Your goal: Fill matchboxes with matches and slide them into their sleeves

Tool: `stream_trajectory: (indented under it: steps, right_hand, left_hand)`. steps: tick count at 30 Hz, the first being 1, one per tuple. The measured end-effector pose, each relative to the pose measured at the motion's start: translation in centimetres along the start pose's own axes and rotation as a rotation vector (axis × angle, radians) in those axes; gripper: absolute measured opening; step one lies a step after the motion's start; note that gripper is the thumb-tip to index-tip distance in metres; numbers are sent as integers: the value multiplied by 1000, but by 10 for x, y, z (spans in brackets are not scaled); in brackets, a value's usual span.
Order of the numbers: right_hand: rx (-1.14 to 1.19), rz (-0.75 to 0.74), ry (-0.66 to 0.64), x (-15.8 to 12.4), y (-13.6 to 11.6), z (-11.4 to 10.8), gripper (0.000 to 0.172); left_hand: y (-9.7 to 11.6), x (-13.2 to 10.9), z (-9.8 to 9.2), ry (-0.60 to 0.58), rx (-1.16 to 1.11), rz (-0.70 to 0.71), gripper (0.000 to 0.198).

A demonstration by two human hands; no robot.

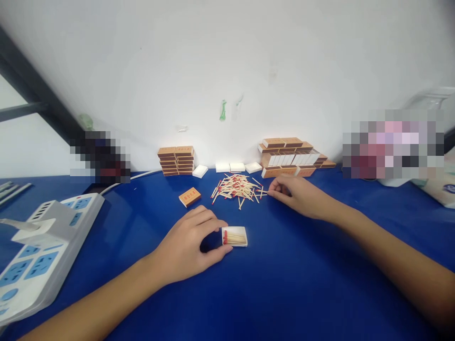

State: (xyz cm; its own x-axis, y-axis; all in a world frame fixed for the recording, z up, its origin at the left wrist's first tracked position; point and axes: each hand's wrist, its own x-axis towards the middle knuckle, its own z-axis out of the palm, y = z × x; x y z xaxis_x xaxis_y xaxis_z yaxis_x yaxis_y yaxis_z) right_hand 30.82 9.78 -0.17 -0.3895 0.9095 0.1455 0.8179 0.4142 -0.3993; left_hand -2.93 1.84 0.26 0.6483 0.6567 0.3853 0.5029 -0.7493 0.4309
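Note:
A small white matchbox tray [240,243] lies on the blue tabletop, partly filled with matches, their red heads to the left. The thumb and index finger of my left hand [192,244] grip its left corners. Behind it spreads a loose pile of red-tipped matches [236,186]. At the pile's right edge my right hand [302,194] pinches the end of a match [262,191] between thumb and fingertips; its other fingers are curled. Beyond my left hand sits a lone brown matchbox cover [190,197].
Against the wall stand stacked matchboxes on the left [176,161] and a larger stack on the right [289,158]. White trays [222,167] lie between them. A power strip [67,246] with a plug and cable occupies the left side. Blurred items and a bag [439,182] are at right.

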Motion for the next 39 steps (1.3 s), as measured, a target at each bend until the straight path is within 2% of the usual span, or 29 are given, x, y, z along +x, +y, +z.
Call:
stream_trajectory:
  steps: [7, 10, 13, 16, 20, 23, 28, 33, 37, 39]
  right_hand:
    - [-58, -42, 37, -3, 12, 0, 28]
    - [-54, -68, 69, -5, 7, -2, 27]
    - [-18, -99, 104, -9, -14, -1, 26]
    - [41, -146, 131, -16, -49, 5, 23]
    - [159, -222, 2, -28, -91, 18, 16]
    - [174, -265, -74, -34, -103, 28, 11]
    - [216, -293, -47, -36, -101, 32, 10]
    - [203, -279, -35, -34, -100, 20, 8]
    - [172, -255, 70, -25, -77, 3, 16]
    - [108, -201, 59, -20, -57, -8, 17]
  left_hand:
    - [-1, 1, 1, 36, 14, -7, 26]
    - [-1, 2, 1, 60, 25, -28, 25]
    - [-3, 2, 1, 87, 42, -64, 23]
    - [-4, 1, 1, 120, 59, -100, 22]
    - [-4, 2, 1, 120, 51, -82, 23]
    - [-2, 3, 1, 107, 36, -52, 23]
    - [-2, 3, 2, 78, 20, -32, 24]
    - [-1, 3, 2, 75, 15, -30, 24]
    - [0, 2, 2, 77, 13, -30, 25]
    - [0, 2, 2, 68, 13, -31, 25]
